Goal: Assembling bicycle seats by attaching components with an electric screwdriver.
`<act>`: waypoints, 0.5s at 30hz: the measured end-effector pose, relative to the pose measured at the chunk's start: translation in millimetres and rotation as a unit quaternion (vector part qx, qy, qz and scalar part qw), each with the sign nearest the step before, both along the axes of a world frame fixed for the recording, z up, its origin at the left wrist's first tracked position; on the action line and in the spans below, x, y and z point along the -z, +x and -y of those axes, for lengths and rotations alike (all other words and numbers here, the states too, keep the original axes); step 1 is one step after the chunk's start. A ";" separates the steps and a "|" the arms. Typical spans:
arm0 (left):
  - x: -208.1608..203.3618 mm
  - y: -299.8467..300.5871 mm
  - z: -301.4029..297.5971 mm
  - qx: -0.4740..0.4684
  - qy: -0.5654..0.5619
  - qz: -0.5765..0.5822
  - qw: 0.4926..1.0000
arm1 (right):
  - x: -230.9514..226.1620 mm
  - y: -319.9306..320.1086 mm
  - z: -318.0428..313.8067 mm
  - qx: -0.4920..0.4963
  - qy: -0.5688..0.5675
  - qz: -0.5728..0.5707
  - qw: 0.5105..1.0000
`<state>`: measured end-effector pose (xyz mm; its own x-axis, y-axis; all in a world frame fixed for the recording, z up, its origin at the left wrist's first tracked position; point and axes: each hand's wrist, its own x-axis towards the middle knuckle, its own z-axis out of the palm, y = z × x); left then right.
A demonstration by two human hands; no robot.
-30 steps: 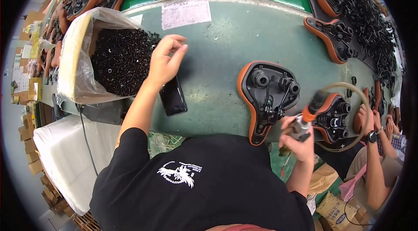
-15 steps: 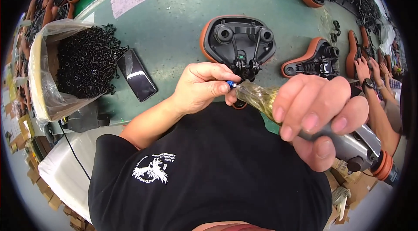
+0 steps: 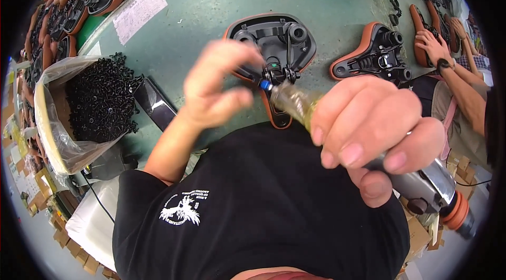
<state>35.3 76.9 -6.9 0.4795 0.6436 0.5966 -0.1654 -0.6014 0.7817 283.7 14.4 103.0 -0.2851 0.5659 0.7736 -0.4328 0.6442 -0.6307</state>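
My right hand (image 3: 377,127) is wrapped around a pneumatic ratchet wrench (image 3: 421,182), a silver tool whose front part is covered in yellowish clear plastic. A small blue piece (image 3: 266,85) is at the tool's tip, against the clamp (image 3: 279,73) of a bicycle saddle (image 3: 271,24). That saddle lies upside down, with its brown edge, black underside and springs showing, its nose toward me. Just left of the clamp, my left hand (image 3: 213,87) is raised over the saddle's left side. It is smeared by motion, but its thumb and fingers stand apart with nothing between them.
A plastic-lined box (image 3: 50,127) full of black bolts (image 3: 100,95) stands at the left, beside a dark phone (image 3: 153,103). Another upturned saddle (image 3: 369,58) lies to the right. Beyond it, a co-worker's hands (image 3: 435,48) touch more saddles. Paper (image 3: 139,13) lies on the green table.
My left hand has let go of the blue piece and moved up and left. The tool's tip has moved from in front of the saddle's clamp up against it.
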 end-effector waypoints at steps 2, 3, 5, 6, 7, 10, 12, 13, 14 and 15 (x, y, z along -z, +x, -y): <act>5.7 -3.3 -14.5 -0.120 0.049 -0.023 0.991 | -1.8 -0.3 -1.1 0.051 0.022 0.013 0.998; 5.6 -2.3 -22.6 -0.139 0.070 -0.128 0.979 | -3.3 -1.7 -2.6 0.048 0.022 0.012 0.999; 12.7 4.3 -32.6 -0.131 0.074 -0.218 0.964 | -5.8 -5.2 -4.9 0.089 -0.009 0.043 0.995; 28.6 4.4 -34.6 -0.147 0.049 -0.218 0.963 | -6.5 -4.6 -5.1 0.077 -0.032 0.069 0.994; 40.5 6.9 -34.7 -0.156 0.024 -0.215 0.964 | -7.6 -4.5 -4.5 0.076 -0.031 0.070 0.994; 54.2 9.1 -27.9 -0.192 0.028 -0.199 0.961 | -2.7 -7.6 -0.3 0.087 -0.059 0.044 0.993; 54.3 11.7 -30.0 -0.172 0.015 -0.186 0.967 | -2.0 -1.7 -2.2 0.089 -0.052 0.051 0.993; 53.1 13.3 -32.1 -0.152 0.005 -0.174 0.973 | -1.8 0.8 -3.4 0.091 -0.045 0.056 0.993; 49.1 12.1 -30.9 -0.150 0.004 -0.172 0.973 | -0.2 -1.1 -2.9 0.089 -0.044 0.039 0.994; 42.9 7.7 -26.2 -0.131 -0.046 -0.149 0.979 | 0.1 -1.7 -3.3 0.089 -0.045 0.039 0.994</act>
